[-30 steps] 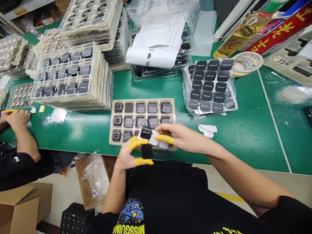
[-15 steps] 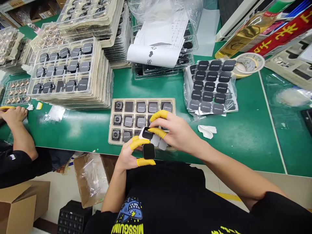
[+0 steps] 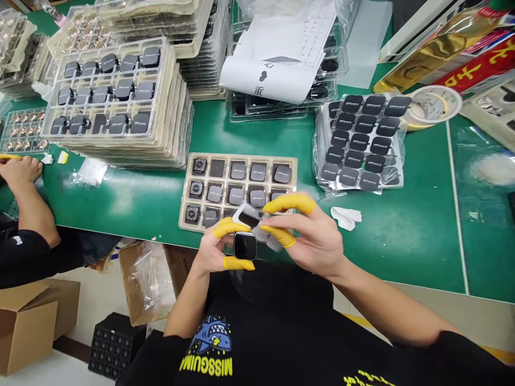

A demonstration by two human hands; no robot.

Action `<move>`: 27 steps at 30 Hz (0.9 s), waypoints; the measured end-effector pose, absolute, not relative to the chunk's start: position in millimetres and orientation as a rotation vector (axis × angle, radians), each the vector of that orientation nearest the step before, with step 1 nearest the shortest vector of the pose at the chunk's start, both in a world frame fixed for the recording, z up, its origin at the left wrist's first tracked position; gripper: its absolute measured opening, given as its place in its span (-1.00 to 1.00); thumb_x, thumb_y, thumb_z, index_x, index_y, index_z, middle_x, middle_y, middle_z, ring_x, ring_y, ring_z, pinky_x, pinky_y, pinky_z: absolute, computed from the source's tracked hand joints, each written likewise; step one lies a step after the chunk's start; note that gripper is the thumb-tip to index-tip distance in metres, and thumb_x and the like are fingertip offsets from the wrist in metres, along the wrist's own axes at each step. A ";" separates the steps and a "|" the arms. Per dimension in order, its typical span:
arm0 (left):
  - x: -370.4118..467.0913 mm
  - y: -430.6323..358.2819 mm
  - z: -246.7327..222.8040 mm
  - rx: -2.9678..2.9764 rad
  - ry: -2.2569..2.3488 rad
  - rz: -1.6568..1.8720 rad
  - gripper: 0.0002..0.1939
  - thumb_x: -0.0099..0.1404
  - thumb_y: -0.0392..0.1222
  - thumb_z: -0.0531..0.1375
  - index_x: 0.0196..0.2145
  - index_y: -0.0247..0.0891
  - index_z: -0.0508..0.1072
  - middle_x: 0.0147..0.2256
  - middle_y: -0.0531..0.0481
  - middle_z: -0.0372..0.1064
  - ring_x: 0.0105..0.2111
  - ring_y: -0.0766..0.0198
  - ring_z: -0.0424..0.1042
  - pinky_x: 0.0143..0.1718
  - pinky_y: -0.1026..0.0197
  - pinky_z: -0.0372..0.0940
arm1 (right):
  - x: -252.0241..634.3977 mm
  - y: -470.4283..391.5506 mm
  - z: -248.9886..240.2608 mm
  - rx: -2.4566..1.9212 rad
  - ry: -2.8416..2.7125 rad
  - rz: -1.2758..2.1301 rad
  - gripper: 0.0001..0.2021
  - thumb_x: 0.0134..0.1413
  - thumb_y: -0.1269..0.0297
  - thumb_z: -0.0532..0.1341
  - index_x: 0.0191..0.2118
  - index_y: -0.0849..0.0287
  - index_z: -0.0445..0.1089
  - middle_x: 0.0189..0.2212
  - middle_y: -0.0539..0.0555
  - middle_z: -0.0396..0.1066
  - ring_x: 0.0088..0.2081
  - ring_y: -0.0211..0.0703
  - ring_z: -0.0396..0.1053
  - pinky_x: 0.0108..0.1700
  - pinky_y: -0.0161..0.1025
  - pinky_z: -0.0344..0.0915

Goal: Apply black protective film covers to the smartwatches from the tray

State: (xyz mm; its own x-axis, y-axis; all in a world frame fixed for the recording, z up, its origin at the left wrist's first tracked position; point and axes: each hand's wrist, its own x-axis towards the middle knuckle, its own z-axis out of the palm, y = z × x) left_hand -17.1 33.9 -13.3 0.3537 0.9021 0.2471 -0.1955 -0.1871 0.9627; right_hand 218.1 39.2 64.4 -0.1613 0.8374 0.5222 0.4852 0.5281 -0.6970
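Note:
My left hand [image 3: 211,249] grips a square smartwatch body [image 3: 245,246] between its yellow-covered thumb and finger, dark screen toward me. Just above the watch is a white-backed strip of film labels [image 3: 248,215] with a black label on it, touching or close to my left fingers. My right hand [image 3: 316,233], also in yellow finger cots, pinches at the strip's right end; blur and the fingers hide exactly which layer is held. Beyond both hands lies a beige tray [image 3: 223,155] of watch bodies, most bearing grey labels and a few showing round sensor backs.
Stacked trays of watches [image 3: 108,94] stand to the left. Sheets of black labels [image 3: 362,140] lie at right, near a tape roll [image 3: 436,107], a bottle [image 3: 426,51] and crumpled tissue [image 3: 346,217]. Papers [image 3: 277,64] cover trays behind. Another person's hand [image 3: 22,174] rests at far left.
My right hand has shifted right and nearer to me, and the strip's black label has tilted. My left hand keeps the watch in nearly the same place. The camera view has shifted slightly.

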 end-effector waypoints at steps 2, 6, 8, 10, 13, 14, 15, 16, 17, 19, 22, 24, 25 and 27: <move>-17.0 35.1 -11.6 1.423 0.720 1.153 -0.18 -0.04 0.25 0.67 0.10 -0.19 0.68 -0.09 -0.13 0.61 -0.20 0.13 0.66 -0.32 0.18 0.65 | 219.6 36.6 71.2 -1.192 -1.776 0.572 -0.89 0.45 0.24 0.33 -0.14 -0.08 0.64 -0.11 0.15 0.62 -0.10 0.08 0.58 -0.09 0.08 0.54; -19.0 38.5 -2.0 1.543 0.717 1.174 -0.24 0.03 0.20 0.66 0.11 -0.18 0.67 -0.09 -0.13 0.64 -0.19 0.15 0.66 -0.30 0.23 0.62 | 222.5 43.1 78.6 -1.295 -1.788 0.682 -0.86 0.45 0.16 0.33 0.03 -0.06 0.59 -0.03 0.19 0.63 0.00 0.16 0.58 0.04 0.15 0.53; -20.8 39.7 4.5 1.620 0.722 1.152 -0.25 0.05 0.18 0.66 0.13 -0.18 0.66 -0.07 -0.15 0.65 -0.16 0.14 0.67 -0.32 0.25 0.61 | 224.3 51.0 78.4 -1.336 -1.779 0.744 -0.75 0.44 0.14 0.34 0.15 -0.02 0.54 0.02 0.20 0.62 0.04 0.16 0.56 0.05 0.12 0.52; -22.0 40.5 10.6 1.682 0.737 1.120 -0.26 0.08 0.18 0.64 0.13 -0.18 0.66 -0.08 -0.17 0.66 -0.15 0.14 0.67 -0.33 0.25 0.61 | 225.3 59.1 76.7 -1.366 -1.782 0.820 -0.76 0.45 0.13 0.33 0.14 0.00 0.54 0.01 0.19 0.62 0.03 0.14 0.54 0.03 0.07 0.51; -21.8 41.0 16.2 1.737 0.735 1.099 -0.28 0.09 0.16 0.64 0.13 -0.18 0.66 -0.11 -0.15 0.66 -0.21 0.17 0.66 -0.33 0.24 0.60 | 224.3 67.3 74.5 -1.319 -1.795 0.942 -0.91 0.47 0.16 0.31 -0.05 0.00 0.55 -0.07 0.12 0.61 -0.05 0.05 0.53 -0.03 -0.01 0.47; -21.3 41.0 16.7 1.741 0.733 1.104 -0.28 0.10 0.16 0.64 0.13 -0.18 0.66 -0.11 -0.14 0.66 -0.22 0.18 0.65 -0.33 0.24 0.60 | 223.5 68.7 74.1 -1.287 -1.792 0.967 -0.93 0.48 0.19 0.31 -0.11 0.00 0.54 -0.11 0.10 0.60 -0.09 0.02 0.52 -0.04 -0.04 0.46; -20.8 40.8 16.5 1.740 0.732 1.113 -0.29 0.11 0.17 0.63 0.13 -0.18 0.65 -0.11 -0.14 0.66 -0.22 0.18 0.65 -0.33 0.25 0.60 | 222.5 69.5 74.0 -1.257 -1.789 0.982 -0.92 0.47 0.22 0.30 -0.15 0.01 0.52 -0.15 0.08 0.58 -0.11 -0.02 0.51 -0.05 -0.06 0.45; -20.4 40.5 15.7 1.736 0.730 1.126 -0.29 0.12 0.18 0.62 0.14 -0.18 0.65 -0.11 -0.14 0.66 -0.22 0.19 0.65 -0.34 0.26 0.59 | 221.6 69.9 74.0 -1.235 -1.784 0.989 -0.91 0.47 0.25 0.30 -0.18 0.02 0.50 -0.17 0.07 0.57 -0.13 -0.04 0.50 -0.06 -0.07 0.44; -20.1 40.3 14.6 1.733 0.731 1.136 -0.29 0.13 0.20 0.61 0.13 -0.18 0.65 -0.11 -0.14 0.65 -0.21 0.19 0.65 -0.34 0.26 0.59 | 220.8 70.0 73.9 -1.218 -1.779 0.995 -0.91 0.46 0.28 0.30 -0.19 0.02 0.49 -0.18 0.06 0.56 -0.13 -0.05 0.49 -0.06 -0.08 0.43; -20.0 39.8 12.1 1.732 0.744 1.146 -0.30 0.14 0.22 0.60 0.12 -0.19 0.65 -0.12 -0.14 0.65 -0.21 0.18 0.66 -0.35 0.27 0.58 | 219.6 69.9 73.3 -1.200 -1.768 1.026 -0.93 0.43 0.30 0.31 -0.18 0.02 0.48 -0.18 0.06 0.56 -0.13 -0.05 0.48 -0.07 -0.10 0.42; -20.5 40.0 10.3 1.734 0.759 1.146 -0.29 0.12 0.21 0.62 0.12 -0.19 0.66 -0.12 -0.15 0.65 -0.21 0.17 0.65 -0.36 0.26 0.58 | 218.3 69.9 70.3 -1.213 -1.750 1.087 -0.94 0.40 0.28 0.32 -0.19 0.02 0.48 -0.18 0.07 0.57 -0.15 -0.04 0.48 -0.11 -0.09 0.41; -20.7 40.7 10.7 1.737 0.752 1.143 -0.28 0.11 0.19 0.63 0.13 -0.19 0.66 -0.11 -0.16 0.65 -0.19 0.16 0.65 -0.36 0.26 0.58 | 217.5 70.3 67.3 -1.266 -1.748 1.071 -0.93 0.40 0.25 0.32 -0.19 0.03 0.47 -0.17 0.09 0.57 -0.14 -0.02 0.48 -0.10 -0.07 0.41; -20.8 41.0 10.9 1.740 0.747 1.139 -0.28 0.11 0.18 0.63 0.14 -0.18 0.65 -0.10 -0.15 0.65 -0.19 0.16 0.65 -0.35 0.26 0.58 | 217.1 70.6 65.9 -1.292 -1.754 1.046 -0.93 0.40 0.25 0.32 -0.19 0.03 0.47 -0.16 0.10 0.58 -0.12 0.00 0.49 -0.08 -0.05 0.41; -21.1 41.5 10.8 1.745 0.744 1.122 -0.27 0.12 0.16 0.63 0.16 -0.16 0.64 -0.09 -0.15 0.65 -0.18 0.17 0.64 -0.33 0.25 0.59 | 216.2 71.2 63.7 -1.318 -1.776 0.997 -0.93 0.42 0.25 0.30 -0.19 0.03 0.45 -0.14 0.11 0.58 -0.09 0.02 0.50 -0.04 -0.03 0.42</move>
State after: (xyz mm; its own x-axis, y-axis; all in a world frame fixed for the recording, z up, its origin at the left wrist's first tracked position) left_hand -21.1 41.5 10.8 0.4060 0.8359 0.3693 0.0154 -0.4103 0.9118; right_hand 216.2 71.2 63.7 -0.2366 0.9676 0.0882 0.4281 0.1853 -0.8845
